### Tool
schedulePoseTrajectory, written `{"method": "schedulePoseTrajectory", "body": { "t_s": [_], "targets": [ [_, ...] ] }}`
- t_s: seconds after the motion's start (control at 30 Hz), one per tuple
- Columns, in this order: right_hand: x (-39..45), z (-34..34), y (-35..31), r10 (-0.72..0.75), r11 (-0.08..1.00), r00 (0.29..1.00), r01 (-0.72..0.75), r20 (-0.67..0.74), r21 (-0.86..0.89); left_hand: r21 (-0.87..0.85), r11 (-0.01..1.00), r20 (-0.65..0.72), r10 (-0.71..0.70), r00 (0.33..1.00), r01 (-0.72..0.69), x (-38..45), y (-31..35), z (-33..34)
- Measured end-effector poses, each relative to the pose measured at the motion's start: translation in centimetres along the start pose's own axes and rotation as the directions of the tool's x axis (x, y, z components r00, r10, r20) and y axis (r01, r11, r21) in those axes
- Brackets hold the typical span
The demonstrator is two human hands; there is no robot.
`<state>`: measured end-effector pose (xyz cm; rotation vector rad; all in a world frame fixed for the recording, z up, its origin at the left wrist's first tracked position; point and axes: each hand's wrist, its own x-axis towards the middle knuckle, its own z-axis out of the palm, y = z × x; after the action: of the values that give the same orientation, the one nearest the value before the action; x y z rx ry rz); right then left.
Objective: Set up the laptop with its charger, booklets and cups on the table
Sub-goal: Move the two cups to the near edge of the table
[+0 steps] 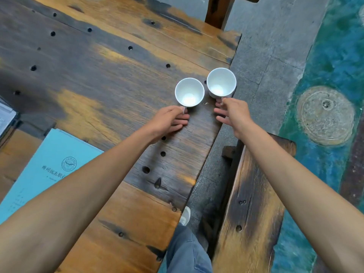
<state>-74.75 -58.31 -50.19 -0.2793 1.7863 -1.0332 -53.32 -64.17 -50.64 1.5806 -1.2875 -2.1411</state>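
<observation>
Two empty white cups stand side by side near the right edge of the wooden table (110, 79). My left hand (167, 120) grips the handle of the left cup (189, 92). My right hand (233, 114) pinches the handle of the right cup (221, 82), which sits at the very table edge. A light blue booklet (53, 166) lies on the table at the lower left, partly under my left forearm. A grey corner of some flat object (6, 115) shows at the left edge; I cannot tell what it is.
A wooden bench (250, 203) runs alongside the table on the right, with a narrow gap of grey floor (262, 56) between. My leg in jeans and a white shoe (185, 215) are in that gap. A chair leg (218, 10) stands beyond the table.
</observation>
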Motion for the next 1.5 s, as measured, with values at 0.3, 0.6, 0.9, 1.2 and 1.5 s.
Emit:
{"method": "schedulePoseTrajectory", "body": {
  "t_s": [0.3, 0.6, 0.9, 1.2, 1.5],
  "targets": [
    [1.0, -1.0, 0.8, -0.018, 0.995, 0.994, 0.008, 0.104, 0.097, 0.045, 0.997, -0.005, 0.068, 0.998, -0.068, 0.8, 0.0, -0.1],
    [-6.5, 0.0, 3.6, -0.009, 0.973, 0.992, -0.020, 0.123, 0.230, 0.115, 0.991, -0.001, 0.066, 0.998, -0.065, -7.0, -1.9, -2.8],
    [-18.0, 1.5, 9.6, 0.029, 0.963, 0.989, -0.066, 0.144, 0.260, 0.077, 0.994, -0.116, 0.085, 0.990, -0.076, -19.3, -9.1, -6.3],
    [-29.5, 4.2, 16.3, 0.053, 0.992, 0.994, -0.064, 0.097, 0.107, 0.045, 0.994, -0.166, 0.101, 0.981, -0.095, -30.9, -17.7, -9.5],
    [-41.9, 10.8, 25.0, -0.024, 0.995, 0.996, 0.032, -0.083, 0.098, 0.063, 0.992, -0.060, 0.117, 0.991, -0.113, -38.7, -25.0, -14.6]
  ]
}}
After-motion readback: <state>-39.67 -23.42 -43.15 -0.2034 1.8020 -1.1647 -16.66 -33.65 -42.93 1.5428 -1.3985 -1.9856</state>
